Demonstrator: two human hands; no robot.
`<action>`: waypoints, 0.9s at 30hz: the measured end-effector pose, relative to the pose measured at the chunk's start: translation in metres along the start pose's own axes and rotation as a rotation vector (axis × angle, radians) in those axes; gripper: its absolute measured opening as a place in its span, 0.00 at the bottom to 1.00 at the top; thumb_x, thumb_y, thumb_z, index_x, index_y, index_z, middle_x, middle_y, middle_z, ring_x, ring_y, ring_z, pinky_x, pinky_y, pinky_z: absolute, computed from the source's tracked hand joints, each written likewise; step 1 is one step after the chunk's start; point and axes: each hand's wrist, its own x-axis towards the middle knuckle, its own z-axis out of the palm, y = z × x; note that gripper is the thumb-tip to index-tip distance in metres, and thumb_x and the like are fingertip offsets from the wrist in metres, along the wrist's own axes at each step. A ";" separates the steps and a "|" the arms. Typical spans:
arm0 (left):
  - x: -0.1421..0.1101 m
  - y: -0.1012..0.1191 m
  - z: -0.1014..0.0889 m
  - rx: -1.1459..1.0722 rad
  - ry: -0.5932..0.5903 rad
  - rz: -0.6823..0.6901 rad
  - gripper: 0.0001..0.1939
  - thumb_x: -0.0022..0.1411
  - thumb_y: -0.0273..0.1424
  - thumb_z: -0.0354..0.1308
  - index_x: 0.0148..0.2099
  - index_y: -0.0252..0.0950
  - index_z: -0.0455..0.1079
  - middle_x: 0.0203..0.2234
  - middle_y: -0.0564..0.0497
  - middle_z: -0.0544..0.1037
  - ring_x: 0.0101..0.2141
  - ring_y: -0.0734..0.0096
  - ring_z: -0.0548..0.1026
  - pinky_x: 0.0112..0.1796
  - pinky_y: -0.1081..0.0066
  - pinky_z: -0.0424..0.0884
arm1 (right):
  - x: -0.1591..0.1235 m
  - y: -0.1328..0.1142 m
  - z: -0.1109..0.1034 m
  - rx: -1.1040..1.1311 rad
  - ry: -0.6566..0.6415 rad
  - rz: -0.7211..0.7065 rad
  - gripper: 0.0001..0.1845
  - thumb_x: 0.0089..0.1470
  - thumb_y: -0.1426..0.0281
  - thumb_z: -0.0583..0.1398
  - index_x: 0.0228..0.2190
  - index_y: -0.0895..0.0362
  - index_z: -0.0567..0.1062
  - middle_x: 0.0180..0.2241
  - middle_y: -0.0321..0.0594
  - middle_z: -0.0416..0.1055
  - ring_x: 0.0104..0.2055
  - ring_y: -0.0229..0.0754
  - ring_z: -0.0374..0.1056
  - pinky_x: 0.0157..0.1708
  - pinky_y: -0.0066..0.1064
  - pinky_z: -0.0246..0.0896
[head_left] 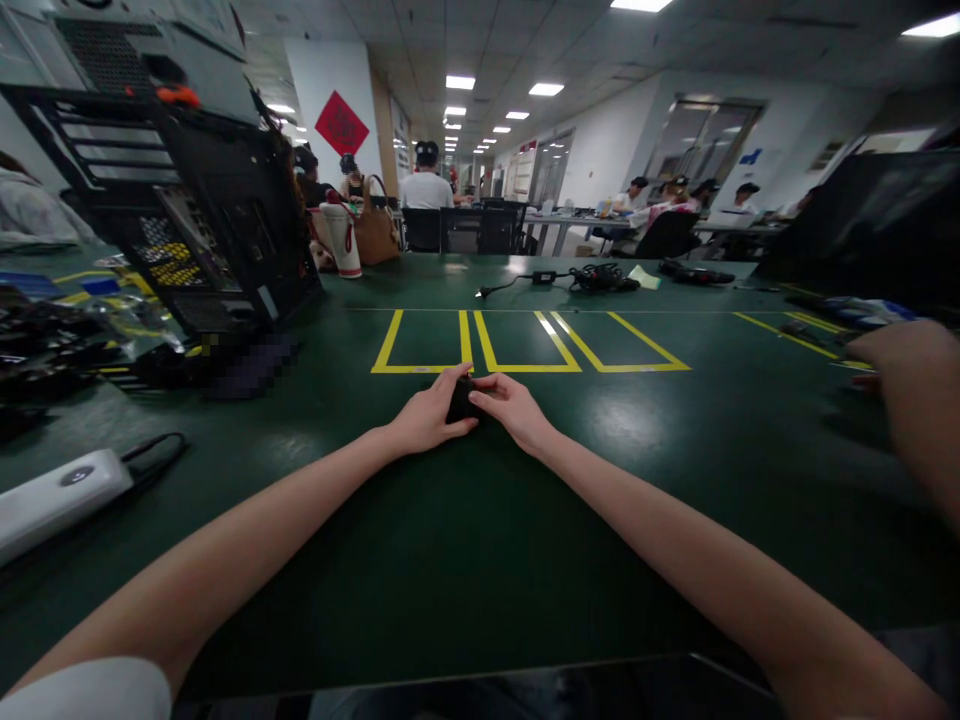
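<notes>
Both my hands meet at the middle of the dark green table (pixel 480 540). Between them sits a small black object (pixel 460 400) that I cannot name. My left hand (pixel 431 412) curls round its left side with fingers closed on it. My right hand (pixel 514 405) pinches its right side with thumb and fingers. The object rests on or just above the table, right in front of the yellow taped rectangles (pixel 517 345).
A black open computer case (pixel 187 210) stands at the left with loose parts beside it. A white power strip (pixel 56 500) lies near left. Cables and an adapter (pixel 592 278) lie at the far centre. Another person's arm (pixel 919 400) reaches in at right. People sit at desks behind.
</notes>
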 end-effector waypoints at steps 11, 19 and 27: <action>-0.009 -0.006 -0.002 -0.012 0.008 0.091 0.32 0.54 0.37 0.53 0.56 0.39 0.42 0.52 0.42 0.56 0.48 0.59 0.63 0.45 0.58 0.64 | -0.009 -0.004 0.005 -0.140 -0.074 -0.078 0.17 0.43 0.68 0.59 0.39 0.55 0.68 0.42 0.39 0.67 0.47 0.39 0.63 0.50 0.37 0.55; -0.009 -0.011 0.000 0.115 0.066 0.126 0.30 0.53 0.36 0.53 0.55 0.35 0.45 0.49 0.42 0.59 0.49 0.57 0.60 0.48 0.58 0.59 | -0.009 -0.002 0.007 -0.143 -0.101 -0.131 0.17 0.40 0.71 0.61 0.36 0.56 0.66 0.41 0.37 0.66 0.43 0.38 0.65 0.49 0.37 0.57; -0.008 -0.012 0.002 0.101 0.064 0.138 0.31 0.53 0.34 0.53 0.56 0.36 0.44 0.49 0.42 0.59 0.49 0.57 0.59 0.49 0.56 0.55 | -0.011 -0.005 0.010 -0.134 -0.058 -0.096 0.15 0.42 0.67 0.60 0.35 0.56 0.67 0.40 0.37 0.66 0.41 0.37 0.66 0.46 0.36 0.59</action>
